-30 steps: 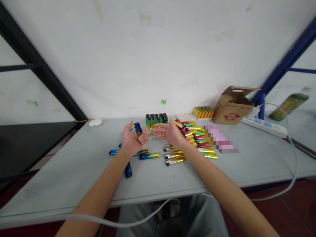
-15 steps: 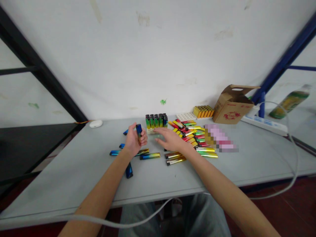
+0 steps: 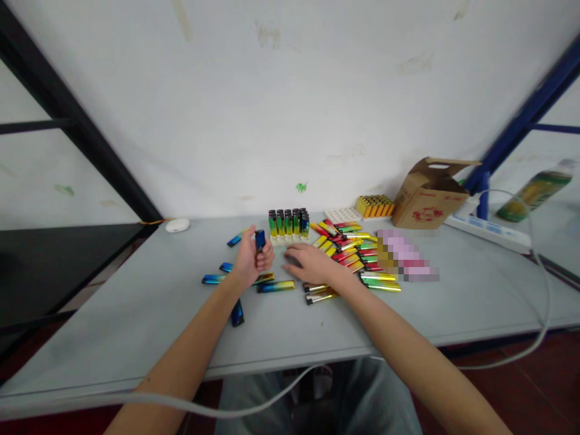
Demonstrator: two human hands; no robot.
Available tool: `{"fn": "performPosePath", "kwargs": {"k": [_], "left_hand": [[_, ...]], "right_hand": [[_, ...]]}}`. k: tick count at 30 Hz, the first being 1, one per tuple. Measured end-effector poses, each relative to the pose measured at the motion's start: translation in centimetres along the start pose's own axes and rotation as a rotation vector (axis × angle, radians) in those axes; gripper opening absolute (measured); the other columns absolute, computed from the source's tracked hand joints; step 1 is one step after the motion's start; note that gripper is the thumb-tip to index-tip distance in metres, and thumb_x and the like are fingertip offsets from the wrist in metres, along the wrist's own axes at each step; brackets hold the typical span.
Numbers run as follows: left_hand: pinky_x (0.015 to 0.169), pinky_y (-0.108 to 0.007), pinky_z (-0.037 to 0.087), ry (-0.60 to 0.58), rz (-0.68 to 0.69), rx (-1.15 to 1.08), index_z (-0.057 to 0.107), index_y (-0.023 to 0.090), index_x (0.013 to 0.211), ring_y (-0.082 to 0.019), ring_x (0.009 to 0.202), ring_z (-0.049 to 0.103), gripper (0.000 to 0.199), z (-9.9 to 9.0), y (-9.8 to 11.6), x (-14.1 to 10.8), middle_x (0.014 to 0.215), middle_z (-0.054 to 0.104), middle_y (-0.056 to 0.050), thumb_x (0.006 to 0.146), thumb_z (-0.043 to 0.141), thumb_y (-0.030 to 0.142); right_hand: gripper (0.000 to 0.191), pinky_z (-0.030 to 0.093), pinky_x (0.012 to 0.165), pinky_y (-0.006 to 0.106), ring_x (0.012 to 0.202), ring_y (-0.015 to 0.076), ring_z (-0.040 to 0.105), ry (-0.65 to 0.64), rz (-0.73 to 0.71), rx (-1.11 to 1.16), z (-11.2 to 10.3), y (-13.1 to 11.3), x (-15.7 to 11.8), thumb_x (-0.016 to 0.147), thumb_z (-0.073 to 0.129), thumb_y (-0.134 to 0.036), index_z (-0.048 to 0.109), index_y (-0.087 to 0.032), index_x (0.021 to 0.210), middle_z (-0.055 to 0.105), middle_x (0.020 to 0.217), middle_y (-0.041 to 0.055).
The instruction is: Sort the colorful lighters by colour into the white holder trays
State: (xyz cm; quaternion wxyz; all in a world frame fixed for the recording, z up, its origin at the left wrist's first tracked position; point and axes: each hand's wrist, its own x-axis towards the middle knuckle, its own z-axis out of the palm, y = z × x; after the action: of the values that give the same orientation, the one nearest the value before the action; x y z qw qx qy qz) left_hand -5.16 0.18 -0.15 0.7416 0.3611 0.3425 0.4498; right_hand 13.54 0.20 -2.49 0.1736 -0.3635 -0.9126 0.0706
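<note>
In the head view, my left hand is closed round a blue lighter, held upright above the table. My right hand hovers or rests just in front of a white holed tray, its thumb and fingers apart; I see nothing in it. Several green-and-yellow lighters stand in rows in that tray, with blue ones at its right end. Loose blue lighters lie around my left hand, and a blue-yellow lighter lies between the hands. Beside my right forearm spreads a pile of multicoloured lighters.
At the back, an unfilled white tray sits beside a tray of orange lighters. An open cardboard box, a power strip and a blurred pink item are on the right. A white case lies back left. A white cable crosses the front.
My right hand has drawn back from the tray's front edge, towards me. The left hand has shifted slightly right, still holding the blue lighter. The view has shifted slightly.
</note>
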Motion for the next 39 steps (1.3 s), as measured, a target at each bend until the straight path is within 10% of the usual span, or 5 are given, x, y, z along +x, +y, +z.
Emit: {"fn": "performPosePath", "kwargs": {"k": [21, 39], "left_hand": [[0.031, -0.016, 0.009, 0.263, 0.050, 0.164, 0.031, 0.020, 0.050, -0.005, 0.029, 0.014, 0.051, 1.6, -1.0, 0.2, 0.038, 0.019, 0.008, 0.093, 0.020, 0.045], [0.031, -0.015, 0.010, 0.226, 0.015, 0.156, 0.033, 0.020, 0.050, -0.005, 0.030, 0.012, 0.051, 1.5, -1.0, 0.1, 0.039, 0.017, 0.008, 0.093, 0.020, 0.045]], "right_hand": [[0.031, 0.044, 0.091, 0.036, 0.105, 0.0245, 0.057, -0.028, 0.037, -0.071, 0.1, -0.5, -0.1, 0.093, 0.050, -0.036, 0.063, -0.010, 0.106, 0.062, 0.112, 0.0162], [0.029, 0.043, 0.090, 0.036, 0.105, 0.0237, 0.057, -0.023, 0.038, -0.073, 0.0, -0.7, -0.1, 0.093, 0.052, -0.034, 0.063, -0.011, 0.107, 0.061, 0.113, 0.0158]]}}
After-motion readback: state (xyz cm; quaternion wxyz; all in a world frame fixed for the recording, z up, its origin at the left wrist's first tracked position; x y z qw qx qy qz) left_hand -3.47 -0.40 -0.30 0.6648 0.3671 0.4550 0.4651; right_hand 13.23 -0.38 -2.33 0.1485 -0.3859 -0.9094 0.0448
